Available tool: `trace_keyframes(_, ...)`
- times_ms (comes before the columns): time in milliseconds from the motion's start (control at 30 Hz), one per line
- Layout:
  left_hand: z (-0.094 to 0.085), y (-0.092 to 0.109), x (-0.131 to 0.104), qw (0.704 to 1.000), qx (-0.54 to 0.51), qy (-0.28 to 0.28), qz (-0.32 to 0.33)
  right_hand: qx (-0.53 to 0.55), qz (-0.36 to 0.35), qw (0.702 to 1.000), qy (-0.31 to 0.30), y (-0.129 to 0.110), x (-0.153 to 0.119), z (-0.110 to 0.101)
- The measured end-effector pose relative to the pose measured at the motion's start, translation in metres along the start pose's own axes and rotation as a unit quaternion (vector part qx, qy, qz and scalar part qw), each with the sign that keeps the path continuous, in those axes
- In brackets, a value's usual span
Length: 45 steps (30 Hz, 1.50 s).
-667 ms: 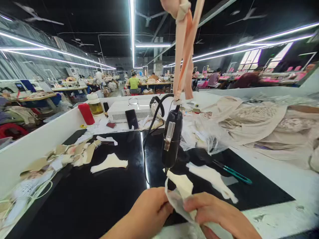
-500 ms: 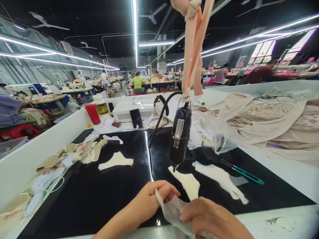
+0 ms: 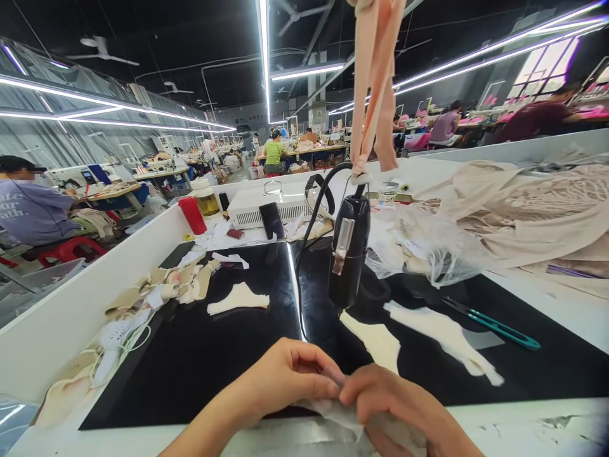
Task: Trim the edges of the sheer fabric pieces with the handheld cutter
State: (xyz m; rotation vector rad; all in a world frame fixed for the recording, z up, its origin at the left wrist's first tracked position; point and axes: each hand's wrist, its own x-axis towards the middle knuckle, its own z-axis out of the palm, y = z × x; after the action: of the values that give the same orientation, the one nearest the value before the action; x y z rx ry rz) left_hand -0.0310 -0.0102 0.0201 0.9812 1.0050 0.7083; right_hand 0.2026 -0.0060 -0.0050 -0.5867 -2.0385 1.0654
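My left hand (image 3: 295, 377) pinches the edge of a thin, translucent whitish sheet (image 3: 340, 416), thumb against fingers. Close against it, my right hand (image 3: 387, 400) grips the same sheet with bent fingers, and its lower part drops below the frame. Just beyond the hands lies a cream fabric piece (image 3: 378, 343) on the black mat (image 3: 190, 374). Above that piece hangs a black handheld tool (image 3: 349, 254) with a metal lever, tied up by peach fabric strips (image 3: 373, 95). A stack of white cut pieces (image 3: 442, 336) rests to the right, near teal-handled tweezers (image 3: 504, 330).
Another cream piece (image 3: 239, 299) lies on the mat's left. Small beige parts (image 3: 183, 282) line the left wall. At the back stand a white vented box (image 3: 252, 206), a phone (image 3: 272, 221) and a red container (image 3: 192, 216). Beige garments (image 3: 537, 222) and plastic bags (image 3: 442, 247) fill the right.
My left hand has closed its pinch on the sheet, and both hands have come together. The sheet hangs lower. The whole view has shifted slightly, with table things appearing further right.
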Motion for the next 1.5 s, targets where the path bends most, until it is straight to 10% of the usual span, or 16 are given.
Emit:
trace_keyframes(167,-0.007,0.002,-0.007,0.998,0.019,0.059,0.017,0.246,0.242,0.934,0.093,0.014,0.003,0.019)
trace_keyframes(500,-0.017,-0.006,-0.02,0.994,0.01,0.105,0.007,0.228,0.33,0.916,0.003,0.018,0.016,0.037)
trace_keyframes(1067,-0.04,-0.014,-0.023,0.986,0.101,0.131,-0.002,0.062,0.334,0.94,0.025,0.011,0.022,0.041)
trace_keyframes(1500,-0.054,-0.017,-0.024,0.958,0.228,0.174,0.027,-0.123,0.198,0.971,0.059,0.018,0.02,0.05)
